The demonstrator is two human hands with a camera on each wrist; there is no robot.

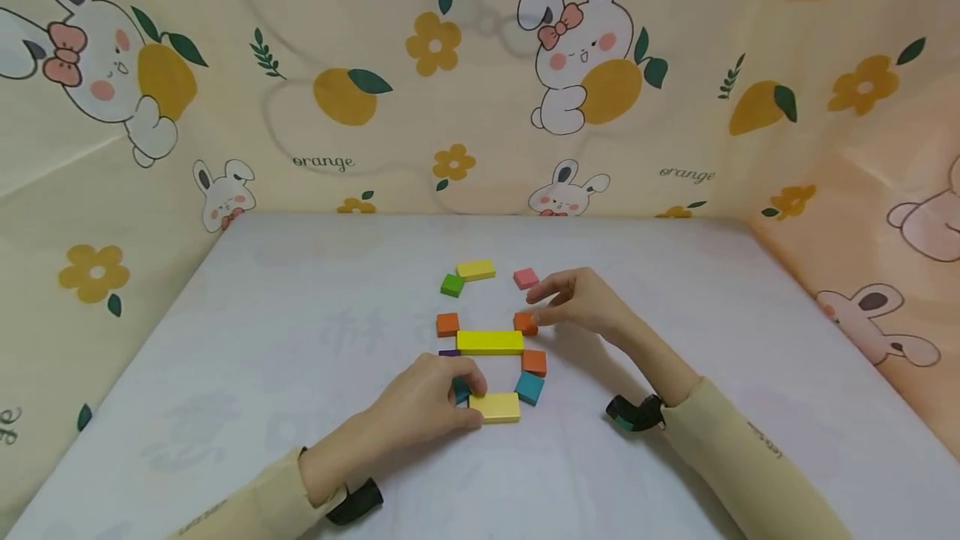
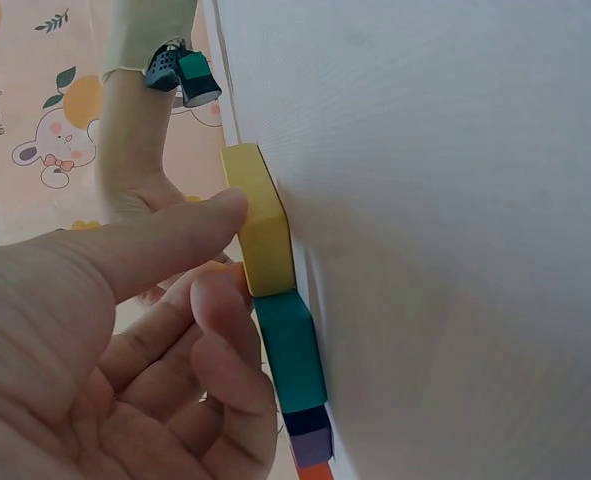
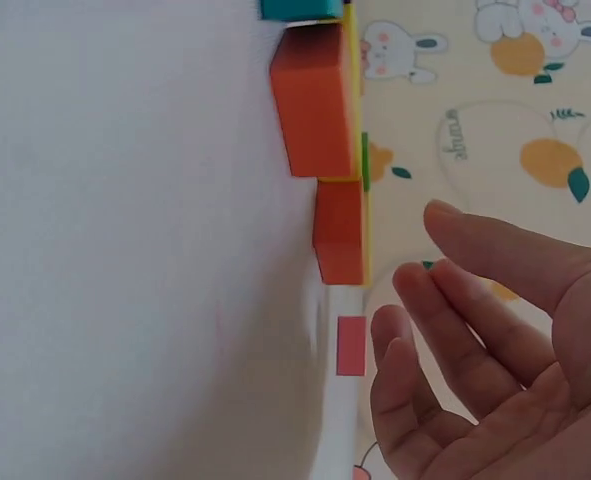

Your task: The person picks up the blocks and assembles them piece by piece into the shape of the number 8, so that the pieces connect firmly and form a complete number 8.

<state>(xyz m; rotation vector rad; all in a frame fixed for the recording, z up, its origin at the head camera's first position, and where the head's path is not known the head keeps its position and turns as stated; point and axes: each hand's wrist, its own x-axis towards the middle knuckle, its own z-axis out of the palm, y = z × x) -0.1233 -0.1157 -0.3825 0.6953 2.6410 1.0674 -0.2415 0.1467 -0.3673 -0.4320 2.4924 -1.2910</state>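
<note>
My left hand [image 1: 422, 397] has its thumb and index finger at the left end of a light yellow block [image 1: 498, 408], pinching it. In the left wrist view the thumb presses on that yellow block [image 2: 260, 225], beside a teal block [image 2: 293, 350]. My right hand [image 1: 583, 305] holds nothing; its fingers are relaxed and slightly bent. It hovers beside an orange block [image 1: 525, 324] and a pink block [image 1: 526, 278]. The right wrist view shows a gap between the right hand [image 3: 515, 360] and the orange block [image 3: 339, 232]. A long yellow block [image 1: 490, 343] lies between the hands.
Farther back lie another yellow block [image 1: 476, 271] and a green block [image 1: 452, 285]. An orange block [image 1: 447, 325] sits left of the long block; another orange block [image 1: 534, 363] and a teal block [image 1: 529, 388] sit right. The white table [image 1: 300, 315] meets a patterned cloth behind.
</note>
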